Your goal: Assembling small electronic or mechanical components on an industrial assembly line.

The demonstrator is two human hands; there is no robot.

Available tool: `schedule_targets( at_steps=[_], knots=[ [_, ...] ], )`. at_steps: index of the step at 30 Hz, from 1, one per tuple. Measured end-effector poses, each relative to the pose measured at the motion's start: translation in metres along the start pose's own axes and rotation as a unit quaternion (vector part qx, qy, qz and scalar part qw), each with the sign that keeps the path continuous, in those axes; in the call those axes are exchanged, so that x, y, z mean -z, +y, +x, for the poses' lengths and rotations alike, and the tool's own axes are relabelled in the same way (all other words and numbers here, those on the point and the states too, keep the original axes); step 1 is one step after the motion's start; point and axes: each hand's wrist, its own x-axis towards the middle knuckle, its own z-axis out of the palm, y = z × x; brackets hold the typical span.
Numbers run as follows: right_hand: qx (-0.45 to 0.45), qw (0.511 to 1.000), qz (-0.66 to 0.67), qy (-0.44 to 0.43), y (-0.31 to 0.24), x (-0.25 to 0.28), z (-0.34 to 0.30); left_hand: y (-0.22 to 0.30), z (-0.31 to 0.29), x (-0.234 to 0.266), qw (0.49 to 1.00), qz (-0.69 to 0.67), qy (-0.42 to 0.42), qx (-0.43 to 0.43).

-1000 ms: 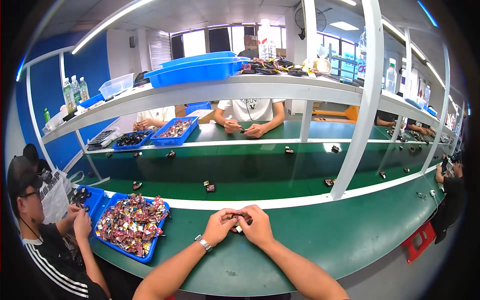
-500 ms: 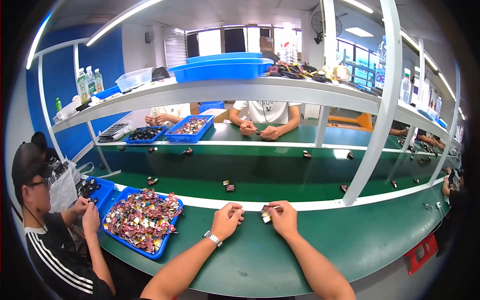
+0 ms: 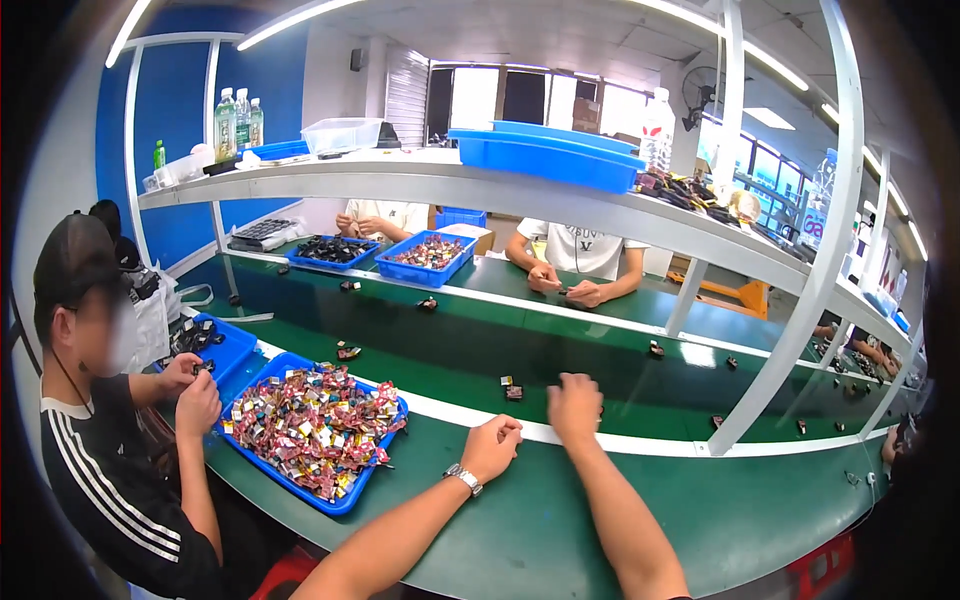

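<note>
The small red-and-black component with a pale label (image 3: 513,388) nearest the person's fingers lies on the green conveyor belt (image 3: 460,340), just left of the right hand (image 3: 575,410) and apart from it. That hand reaches over the belt, fingers stretched forward and blurred; whether its grip is clamped on anything cannot be told. The left hand (image 3: 490,450) is loosely curled, fingertips together, beside the white rail (image 3: 445,409) that edges the belt; any content of its grip is hidden. Bare green counter (image 3: 500,540) spreads between and to the right of the forearms, down to its curved near edge.

0.5 s earlier, the right hand held a labelled component over the counter, short of the rail; now it is past the rail.

On the left, a blue tray (image 3: 285,478) heaped with similar components takes up the counter near the left forearm, and a co-worker's 2 hands (image 3: 195,400) work beyond it. A slanted white post (image 3: 795,310) stands to the right of the reaching hand, and a shelf (image 3: 400,185) spans above the belt.
</note>
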Motion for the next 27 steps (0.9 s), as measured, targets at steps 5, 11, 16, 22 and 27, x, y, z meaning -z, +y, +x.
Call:
schedule_targets(
  at_steps=[5, 11, 16, 22, 27],
  knots=[
    [-0.094, 0.990, 0.011, -0.107, -0.048, -0.045, -0.009, -0.002, 0.003, 0.001, 0.997, -0.058, 0.042, -0.002],
    [-0.117, 0.971, 0.181, -0.103, -0.013, -0.035, -0.010, -0.008, 0.005, -0.004, 0.994, -0.097, 0.053, 0.021],
    [-0.047, 0.893, 0.401, -0.198, 0.004, 0.057, -0.051, -0.016, 0.008, 0.010, 0.987, -0.147, 0.042, 0.049],
    [0.108, 0.916, 0.326, -0.208, 0.003, 0.102, -0.085, -0.001, 0.002, 0.012, 0.916, -0.188, -0.324, 0.140],
    [0.092, 0.920, 0.300, -0.234, 0.007, 0.111, -0.080, 0.006, -0.002, 0.012, 0.909, -0.224, -0.322, 0.138]
  ],
)
